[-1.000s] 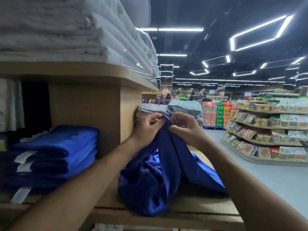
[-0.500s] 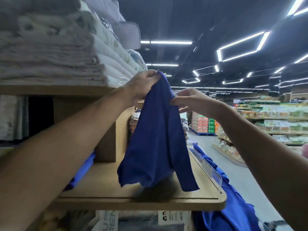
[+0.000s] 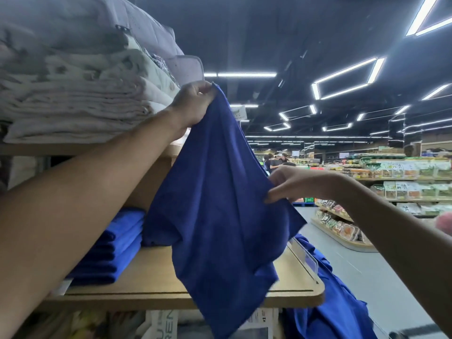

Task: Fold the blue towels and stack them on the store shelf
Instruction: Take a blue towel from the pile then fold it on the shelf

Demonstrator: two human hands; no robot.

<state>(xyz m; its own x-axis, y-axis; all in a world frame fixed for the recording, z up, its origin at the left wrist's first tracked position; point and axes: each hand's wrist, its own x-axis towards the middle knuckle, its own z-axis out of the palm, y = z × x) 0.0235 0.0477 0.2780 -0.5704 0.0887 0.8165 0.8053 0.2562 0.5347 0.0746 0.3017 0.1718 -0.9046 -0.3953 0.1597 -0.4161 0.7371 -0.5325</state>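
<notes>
Towel (image 3: 220, 204), dark blue, unfolded: I hold it up in front of the shelf (image 3: 171, 293), hanging by one corner so its weight pulls the creases out before folding. Left hand (image 3: 193, 104): raised high, fingers pinched shut on the top corner. Right hand (image 3: 291, 183): lower and to the side, thumb and fingers pinching the edge, placed there, I judge, to find the next corner and spread the cloth square. Lower end hangs past the shelf's front lip.

Folded blue towels (image 3: 115, 248): stacked at the left of the shelf, with bare board beside them.

Loose blue cloth (image 3: 327, 302): heaped below right, probably more towels waiting.

Pale folded linens (image 3: 73, 106): piled on the shelf above, not part of my job.
</notes>
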